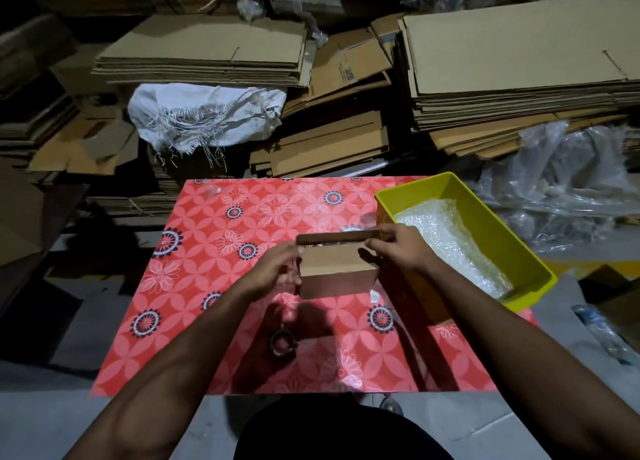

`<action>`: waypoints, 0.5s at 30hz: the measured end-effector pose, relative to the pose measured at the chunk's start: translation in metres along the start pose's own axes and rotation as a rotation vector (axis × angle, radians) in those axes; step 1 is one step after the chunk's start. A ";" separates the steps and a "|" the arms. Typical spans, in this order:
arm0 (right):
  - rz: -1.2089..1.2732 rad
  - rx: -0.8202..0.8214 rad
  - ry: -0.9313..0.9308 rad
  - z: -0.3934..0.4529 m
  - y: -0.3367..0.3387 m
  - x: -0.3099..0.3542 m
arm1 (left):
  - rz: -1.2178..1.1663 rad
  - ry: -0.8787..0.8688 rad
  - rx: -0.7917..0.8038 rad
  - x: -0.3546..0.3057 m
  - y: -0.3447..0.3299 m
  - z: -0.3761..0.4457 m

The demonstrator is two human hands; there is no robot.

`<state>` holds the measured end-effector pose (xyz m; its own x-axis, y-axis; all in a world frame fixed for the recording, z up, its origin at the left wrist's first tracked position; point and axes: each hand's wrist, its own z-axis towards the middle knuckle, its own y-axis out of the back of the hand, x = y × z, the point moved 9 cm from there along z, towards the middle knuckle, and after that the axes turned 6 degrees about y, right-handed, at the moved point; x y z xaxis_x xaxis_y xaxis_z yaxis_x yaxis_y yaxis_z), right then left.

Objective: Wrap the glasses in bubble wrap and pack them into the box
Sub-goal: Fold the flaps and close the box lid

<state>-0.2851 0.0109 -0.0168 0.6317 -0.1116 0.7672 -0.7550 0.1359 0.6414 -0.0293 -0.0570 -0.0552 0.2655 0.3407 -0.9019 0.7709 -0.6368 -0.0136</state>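
Observation:
A small brown cardboard box (337, 267) sits in the middle of the red flowered table (214, 244), its near top flap folded over and a narrow gap left along the far edge. My left hand (277, 269) grips the box's left end. My right hand (394, 248) holds the right end, fingers curled over the far flap's edge. Something shiny shows dimly through the gap. A yellow-green bin (485, 217) at the right holds bubble wrap (446, 241). No bare glass is plainly visible.
A roll of tape (282, 342) lies on the table in front of the box. Stacks of flattened cardboard (512, 78), a white woven sack (204, 116) and clear plastic sheeting (568, 175) crowd the floor behind and to the right.

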 end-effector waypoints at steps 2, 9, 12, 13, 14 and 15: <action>-0.014 0.025 -0.032 0.006 -0.001 -0.002 | 0.131 -0.009 0.051 0.005 0.003 0.000; 0.217 0.126 -0.203 0.012 -0.001 -0.015 | 0.386 -0.082 -0.146 0.006 0.017 0.007; 0.297 0.124 -0.221 0.015 0.000 -0.016 | 0.483 -0.133 -0.188 -0.005 0.016 0.004; 0.324 0.118 -0.229 0.015 0.000 -0.015 | 0.500 -0.147 -0.196 -0.006 0.015 0.004; 0.353 0.114 -0.241 0.015 -0.001 -0.015 | 0.509 -0.155 -0.201 -0.007 0.014 0.003; 0.373 0.117 -0.252 0.014 -0.001 -0.016 | 0.517 -0.163 -0.208 -0.007 0.014 0.003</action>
<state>-0.2963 -0.0013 -0.0296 0.2618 -0.3142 0.9125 -0.9463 0.1021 0.3067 -0.0226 -0.0704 -0.0501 0.5581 -0.1000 -0.8237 0.6666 -0.5372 0.5169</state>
